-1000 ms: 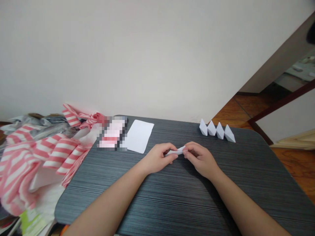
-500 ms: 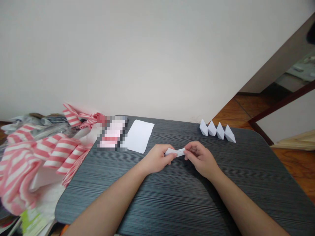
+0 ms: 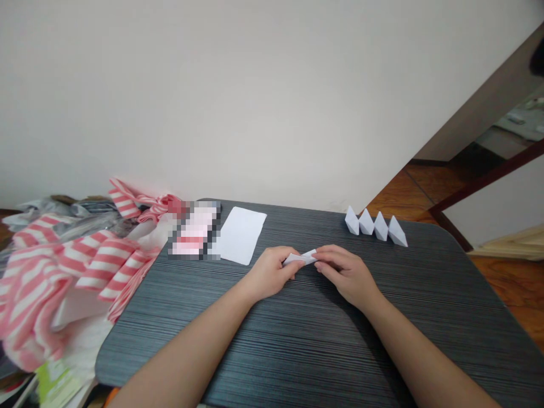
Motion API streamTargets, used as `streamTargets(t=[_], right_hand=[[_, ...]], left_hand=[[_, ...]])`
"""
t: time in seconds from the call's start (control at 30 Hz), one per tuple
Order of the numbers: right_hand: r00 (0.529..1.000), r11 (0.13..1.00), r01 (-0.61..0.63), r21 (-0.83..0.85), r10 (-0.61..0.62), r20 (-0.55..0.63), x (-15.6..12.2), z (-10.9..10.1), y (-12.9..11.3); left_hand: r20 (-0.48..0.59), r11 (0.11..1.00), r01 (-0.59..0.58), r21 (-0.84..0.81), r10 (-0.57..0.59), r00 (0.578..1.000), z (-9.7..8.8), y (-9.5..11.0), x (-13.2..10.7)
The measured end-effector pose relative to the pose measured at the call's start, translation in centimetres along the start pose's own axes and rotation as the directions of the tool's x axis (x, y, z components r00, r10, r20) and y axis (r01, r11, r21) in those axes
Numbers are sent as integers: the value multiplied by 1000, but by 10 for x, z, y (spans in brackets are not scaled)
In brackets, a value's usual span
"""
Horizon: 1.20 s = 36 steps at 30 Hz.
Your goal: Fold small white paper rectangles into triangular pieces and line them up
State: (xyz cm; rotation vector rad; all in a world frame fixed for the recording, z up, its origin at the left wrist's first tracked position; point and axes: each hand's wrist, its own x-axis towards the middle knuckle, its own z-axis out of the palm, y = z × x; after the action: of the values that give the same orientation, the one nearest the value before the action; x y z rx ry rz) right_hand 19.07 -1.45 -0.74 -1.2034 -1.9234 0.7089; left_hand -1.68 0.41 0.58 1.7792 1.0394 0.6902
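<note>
A small folded white paper (image 3: 305,258) is held between my two hands above the middle of the dark table. My left hand (image 3: 272,273) is closed on its left end, thumb on the near side. At the opposite end, my right hand (image 3: 345,274) pinches the paper between thumb and fingers. Part of the paper is hidden behind my fingers. To the right stands a row of several folded paper boats (image 3: 374,225). A stack of plain white paper (image 3: 243,233) lies flat, left of my left hand.
The dark wood-grained table (image 3: 272,351) stands against a pale wall (image 3: 255,102). A blurred-out flat item (image 3: 193,229) lies left of the paper stack. Red-and-white striped cloth (image 3: 89,260) is heaped beside the table's left edge. Wooden floor (image 3: 516,283) shows on the right.
The folded paper has tilted, its right end now higher. My right hand has shifted slightly left, its fingers straighter over the paper's end. My left hand keeps its hold.
</note>
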Motion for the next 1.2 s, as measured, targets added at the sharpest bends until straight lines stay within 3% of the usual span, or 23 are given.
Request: streamTargets(t=[0.53, 1.2], right_hand=[[998, 1000, -31, -3, 31, 55, 3, -2, -7], [997, 999, 45, -15, -44, 64, 4, 0, -9]], left_hand=[[12, 995, -86, 43, 85, 996, 1, -1, 2], [59, 1000, 10, -30, -8, 998, 2, 3, 0]])
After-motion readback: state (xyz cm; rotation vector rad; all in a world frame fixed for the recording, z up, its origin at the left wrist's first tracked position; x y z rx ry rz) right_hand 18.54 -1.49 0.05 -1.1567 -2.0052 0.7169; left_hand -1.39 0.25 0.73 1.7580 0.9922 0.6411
